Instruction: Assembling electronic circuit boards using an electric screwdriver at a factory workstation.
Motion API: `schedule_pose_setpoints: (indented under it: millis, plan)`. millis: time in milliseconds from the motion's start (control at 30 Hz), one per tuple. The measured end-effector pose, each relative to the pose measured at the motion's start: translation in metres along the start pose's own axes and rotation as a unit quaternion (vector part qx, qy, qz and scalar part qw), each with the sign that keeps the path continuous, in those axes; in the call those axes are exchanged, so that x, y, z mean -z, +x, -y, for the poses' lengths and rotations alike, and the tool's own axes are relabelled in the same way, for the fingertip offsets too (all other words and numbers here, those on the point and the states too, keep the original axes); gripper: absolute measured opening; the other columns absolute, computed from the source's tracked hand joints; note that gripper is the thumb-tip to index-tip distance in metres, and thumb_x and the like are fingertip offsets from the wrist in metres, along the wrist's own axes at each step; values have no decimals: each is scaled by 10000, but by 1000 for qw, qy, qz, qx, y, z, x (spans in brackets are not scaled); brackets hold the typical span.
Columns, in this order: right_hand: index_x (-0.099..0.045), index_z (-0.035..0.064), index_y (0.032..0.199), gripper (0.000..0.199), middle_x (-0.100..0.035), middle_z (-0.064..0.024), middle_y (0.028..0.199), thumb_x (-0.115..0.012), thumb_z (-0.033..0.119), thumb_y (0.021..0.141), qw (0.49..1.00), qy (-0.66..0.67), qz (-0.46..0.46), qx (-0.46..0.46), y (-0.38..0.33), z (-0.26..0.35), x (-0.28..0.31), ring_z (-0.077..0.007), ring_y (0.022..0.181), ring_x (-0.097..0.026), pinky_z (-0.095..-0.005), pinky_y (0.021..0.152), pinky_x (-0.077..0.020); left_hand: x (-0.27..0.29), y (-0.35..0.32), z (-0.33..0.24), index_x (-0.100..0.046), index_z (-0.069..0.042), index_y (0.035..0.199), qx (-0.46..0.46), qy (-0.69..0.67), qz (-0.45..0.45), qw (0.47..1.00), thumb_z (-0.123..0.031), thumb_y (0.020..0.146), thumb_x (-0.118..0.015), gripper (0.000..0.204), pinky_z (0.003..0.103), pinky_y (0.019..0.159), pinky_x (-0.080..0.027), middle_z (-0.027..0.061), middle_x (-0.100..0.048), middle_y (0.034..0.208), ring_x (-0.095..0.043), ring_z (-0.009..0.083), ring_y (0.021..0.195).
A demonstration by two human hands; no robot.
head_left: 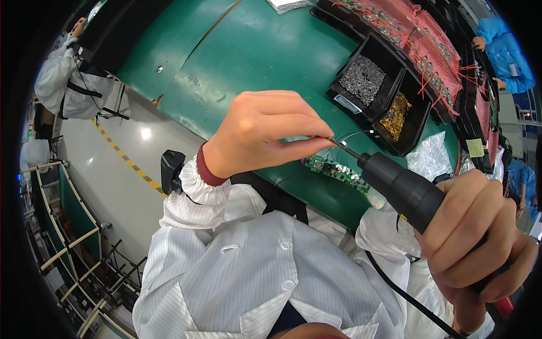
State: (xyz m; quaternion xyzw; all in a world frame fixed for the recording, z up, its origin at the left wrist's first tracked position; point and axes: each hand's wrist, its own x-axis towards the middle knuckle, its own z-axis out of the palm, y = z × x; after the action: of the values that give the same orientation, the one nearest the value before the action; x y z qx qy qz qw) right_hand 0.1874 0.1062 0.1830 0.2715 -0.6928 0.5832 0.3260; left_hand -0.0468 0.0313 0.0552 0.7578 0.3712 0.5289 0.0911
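Head view: the right hand [474, 231] grips a black cylindrical power screwdriver [403, 189]; the left hand [268, 133] pinches its thin metal bit [349, 150] (any part held too, I cannot tell). Below the screwdriver lies a green circuit board [334, 170]; left, open green tabletop [226, 65]; beyond, crowding black plastic bins [390, 146].

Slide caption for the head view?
Left hand pinching at the tip of a black power screwdriver gripped by the right hand, circuit board nearby.
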Motion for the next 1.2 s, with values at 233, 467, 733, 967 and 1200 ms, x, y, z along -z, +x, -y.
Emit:
schedule_pose_setpoints:
  millis: [233,467,733,967,1200]
  plan:
    - [-614,71,914,344,-628,-24,626,-908,197,788,998,41,39,-23,5,-19,2,-139,471,-590,-245,446,-503,-3,4,-6,-759,-64,879,-32,13,48,998,6,710,-832,197,296,532,-518,44,-710,767,-675,206,643]
    - [-621,60,908,335,-624,-23,618,-905,187,783,999,38,4,-22,3,-9,-8,-132,458,-585,-244,442,-500,-1,1,-3,-739,-97,838,23,13,68,997,-7,697,-813,183,299,513,-506,33,-686,738,-658,195,626]
    - [-621,65,909,326,-608,-21,602,-897,188,786,999,33,15,-23,3,-13,-11,-135,458,-584,-249,441,-509,2,-1,-6,-736,-99,830,23,15,62,998,-19,684,-823,188,299,510,-496,32,-681,729,-655,199,624]
    - [-615,74,911,320,-618,-16,617,-889,201,804,998,30,28,-44,5,-17,-13,-131,461,-584,-246,439,-506,4,-4,-8,-729,-86,838,4,31,57,998,-11,688,-821,192,311,510,-497,34,-673,734,-648,204,624]
    - [-538,127,1005,399,-600,27,598,-854,322,858,989,-98,-104,-47,-3,-28,-27,-87,447,-563,-225,436,-509,8,-6,-5,-722,-57,868,-10,38,108,993,-27,732,-828,175,331,560,-533,45,-687,800,-667,219,692]
